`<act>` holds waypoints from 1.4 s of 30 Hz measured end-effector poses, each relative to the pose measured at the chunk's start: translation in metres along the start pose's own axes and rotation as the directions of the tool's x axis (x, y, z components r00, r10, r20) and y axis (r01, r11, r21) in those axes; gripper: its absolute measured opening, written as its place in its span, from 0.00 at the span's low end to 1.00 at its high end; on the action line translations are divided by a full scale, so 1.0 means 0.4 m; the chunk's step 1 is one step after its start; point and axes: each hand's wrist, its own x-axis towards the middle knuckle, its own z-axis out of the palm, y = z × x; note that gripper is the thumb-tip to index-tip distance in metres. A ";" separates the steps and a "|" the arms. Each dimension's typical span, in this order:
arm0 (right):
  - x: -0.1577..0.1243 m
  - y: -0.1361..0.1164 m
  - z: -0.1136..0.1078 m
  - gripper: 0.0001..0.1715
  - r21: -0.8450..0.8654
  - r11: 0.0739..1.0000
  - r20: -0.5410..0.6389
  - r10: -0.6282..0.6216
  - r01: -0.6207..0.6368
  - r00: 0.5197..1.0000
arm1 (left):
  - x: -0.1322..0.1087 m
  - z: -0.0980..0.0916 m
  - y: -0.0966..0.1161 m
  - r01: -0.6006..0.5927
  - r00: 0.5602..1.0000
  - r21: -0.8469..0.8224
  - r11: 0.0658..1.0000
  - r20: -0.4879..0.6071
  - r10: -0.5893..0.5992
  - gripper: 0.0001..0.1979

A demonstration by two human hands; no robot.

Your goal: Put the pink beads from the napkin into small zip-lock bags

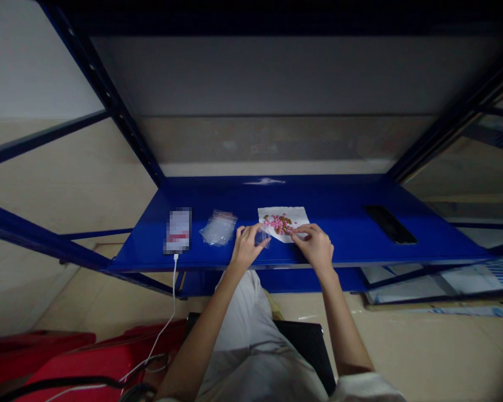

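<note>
My left hand (246, 245) rests on the blue shelf (339, 195) and pinches a small clear plastic bag (263, 237) between thumb and fingers. My right hand (316, 243) lies beside it, fingertips pinched together at the edge of a white sheet (293, 215). On that sheet lies a pile of small pink and brown pieces (279, 223). Whether the right fingers hold one of the pieces is too small to tell. Both hands sit at the shelf's front edge, close together.
A heap of clear bags (218, 228) lies left of my left hand. Further left a phone (178, 230) is plugged into a white cable (174, 296). A dark phone (389, 224) lies at the right. Red objects (88, 357) sit on the floor below.
</note>
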 end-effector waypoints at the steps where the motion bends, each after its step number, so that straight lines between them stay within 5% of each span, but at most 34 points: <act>1: -0.003 -0.019 -0.002 0.12 0.058 0.998 -0.006 -0.028 0.028 1.000 | 0.000 0.000 0.000 -0.004 1.000 -0.003 1.000 0.004 0.004 0.19; 6: -0.011 -0.102 0.028 0.09 0.219 0.951 0.149 -0.254 0.218 0.956 | -0.002 0.000 -0.001 -0.016 1.000 -0.013 1.000 0.004 0.016 0.18; 10: 0.007 -0.096 0.045 0.09 0.317 0.912 0.184 -0.330 0.262 0.926 | -0.002 0.000 -0.002 -0.021 1.000 -0.009 1.000 -0.019 0.021 0.17; 15: 0.039 0.007 -0.001 0.13 0.184 0.976 0.009 -0.121 0.117 0.993 | 0.002 0.000 -0.002 -0.009 1.000 -0.012 1.000 -0.027 0.009 0.20; 19: 0.039 0.073 -0.014 0.14 -0.042 0.998 0.041 -0.035 0.037 0.999 | 0.004 0.005 -0.006 -0.012 0.999 0.001 1.000 -0.051 0.012 0.20; 33: 0.060 0.060 0.008 0.09 -0.186 0.980 0.102 0.086 -0.066 0.991 | 0.002 0.003 -0.005 -0.102 0.986 0.017 0.995 -0.128 0.104 0.20; 37: 0.056 0.019 -0.014 0.12 0.049 0.998 0.057 -0.036 0.033 0.998 | 0.003 0.002 -0.003 -0.114 0.982 0.023 0.993 -0.152 0.116 0.18; 42: 0.034 -0.072 0.003 0.11 0.426 0.878 0.121 -0.294 0.218 0.948 | 0.002 0.002 -0.006 -0.117 0.986 0.043 0.992 -0.116 0.121 0.18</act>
